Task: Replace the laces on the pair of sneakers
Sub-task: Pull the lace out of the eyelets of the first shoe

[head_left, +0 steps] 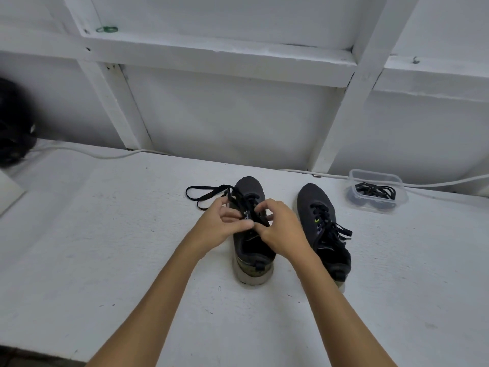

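Two dark sneakers stood side by side on the white table (105,247), toes pointing away from the person, heels toward the camera. Both hands worked over the left sneaker (251,250), at the laced part above its tongue. The left hand (221,225) had its fingers curled, thumb and forefinger pinching the black lace (203,196) near the upper eyelets; its grip was closed on that lace. The right hand (281,229) met it from the other side, fingers bent and fingertips pinching the same lace just beside the left thumb, so its grip was closed on the lace too. A long loose loop of this lace trailed off to the left of the shoe's toe and lay flat on the table.

The right sneaker (321,229) stood just beside the first, untouched, with its black lace threaded through and the ends hanging loose over its outer side.

Farther right, near the wall, sat a clear plastic container (377,190) holding a bundle of black laces (375,192). A white cable (92,154) ran along the back edge of the table below the white-painted wall framing (219,59).
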`<state>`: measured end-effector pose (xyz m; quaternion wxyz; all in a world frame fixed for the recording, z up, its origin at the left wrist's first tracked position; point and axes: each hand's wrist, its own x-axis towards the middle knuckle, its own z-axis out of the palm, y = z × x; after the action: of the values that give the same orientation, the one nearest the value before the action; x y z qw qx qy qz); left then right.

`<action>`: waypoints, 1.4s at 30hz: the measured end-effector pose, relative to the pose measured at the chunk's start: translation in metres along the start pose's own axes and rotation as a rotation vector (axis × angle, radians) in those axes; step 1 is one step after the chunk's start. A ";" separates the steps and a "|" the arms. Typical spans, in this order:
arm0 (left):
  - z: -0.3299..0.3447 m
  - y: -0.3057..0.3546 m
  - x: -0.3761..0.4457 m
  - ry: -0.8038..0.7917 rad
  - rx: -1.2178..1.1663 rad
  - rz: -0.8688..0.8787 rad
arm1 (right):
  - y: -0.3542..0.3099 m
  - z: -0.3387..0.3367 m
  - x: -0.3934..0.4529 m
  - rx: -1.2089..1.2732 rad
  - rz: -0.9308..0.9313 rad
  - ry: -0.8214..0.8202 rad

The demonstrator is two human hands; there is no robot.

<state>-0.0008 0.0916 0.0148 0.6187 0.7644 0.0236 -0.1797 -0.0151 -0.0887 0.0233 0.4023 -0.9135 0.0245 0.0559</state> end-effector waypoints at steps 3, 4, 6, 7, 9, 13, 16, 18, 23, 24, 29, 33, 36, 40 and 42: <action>0.000 0.001 0.001 -0.010 0.103 0.024 | 0.002 -0.002 0.001 0.012 0.019 0.015; 0.001 0.002 0.002 0.005 0.115 0.021 | 0.003 -0.003 0.001 0.014 0.014 0.019; 0.001 0.001 0.001 0.034 0.134 -0.005 | 0.004 -0.005 0.000 -0.003 -0.005 0.020; 0.001 0.000 0.001 0.038 0.130 -0.019 | 0.004 -0.005 0.001 -0.026 -0.018 0.010; 0.000 -0.001 0.000 0.039 0.105 -0.038 | 0.001 -0.005 0.001 -0.079 -0.042 -0.020; -0.003 -0.001 0.000 0.031 0.063 -0.052 | -0.007 -0.004 0.003 -0.169 -0.067 -0.063; -0.003 -0.002 0.000 0.024 0.032 -0.070 | -0.011 0.001 0.006 -0.290 -0.073 -0.049; -0.001 -0.002 0.000 0.021 0.022 -0.074 | -0.012 0.005 0.007 -0.314 -0.079 -0.032; 0.001 -0.005 0.003 -0.002 -0.137 -0.092 | -0.010 0.013 0.008 -0.350 -0.091 -0.062; 0.001 -0.007 0.004 0.007 -0.172 -0.095 | -0.011 0.014 0.007 -0.363 -0.083 -0.068; 0.002 -0.016 0.012 0.014 -0.091 -0.066 | -0.018 0.014 0.009 -0.422 -0.037 -0.134; 0.003 -0.017 0.017 0.050 -0.071 -0.055 | -0.029 0.013 0.011 -0.500 0.001 -0.179; 0.002 -0.017 0.015 0.054 -0.064 -0.041 | -0.036 0.014 0.013 -0.596 0.006 -0.190; 0.001 -0.014 0.018 0.058 -0.026 -0.016 | -0.039 0.014 0.016 -0.639 0.000 -0.186; 0.000 -0.013 0.019 0.074 -0.022 -0.012 | -0.038 0.015 0.017 -0.631 -0.009 -0.184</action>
<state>0.0131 0.0908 -0.0029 0.6245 0.7637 0.0531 -0.1547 0.0040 -0.0522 0.0388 0.1002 -0.9843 -0.0343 0.1412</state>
